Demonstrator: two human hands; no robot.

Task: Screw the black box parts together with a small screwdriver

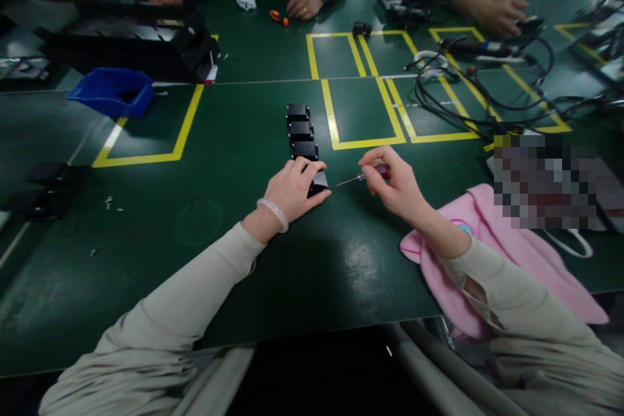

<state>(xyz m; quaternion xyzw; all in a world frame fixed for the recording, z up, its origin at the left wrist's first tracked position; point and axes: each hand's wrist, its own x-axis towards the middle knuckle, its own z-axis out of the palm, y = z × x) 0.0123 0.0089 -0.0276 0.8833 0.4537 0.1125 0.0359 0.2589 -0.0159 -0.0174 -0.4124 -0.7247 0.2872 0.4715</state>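
My left hand [293, 187] is closed over the near end of a row of small black box-shaped parts, gripping the nearest black part [320, 179] against the table. Its fingers hide much of that part. Three more black parts [302, 130] lie in line beyond it. Between the fingertips of my right hand [394, 183] is a thin screwdriver [361, 176] with a purplish handle. The screwdriver lies nearly level, and its tip reaches the right side of the held part; whether it touches is too small to tell.
Yellow tape [368, 144] marks rectangles on the green table [273, 286]. A blue bin [114, 92] and black trays [127, 45] stand at left. Tangled cables [439, 104] lie at right, near a pink cloth [480, 234]. Several people sit opposite, hands on the table; an orange-handled tool [279, 17] lies there.
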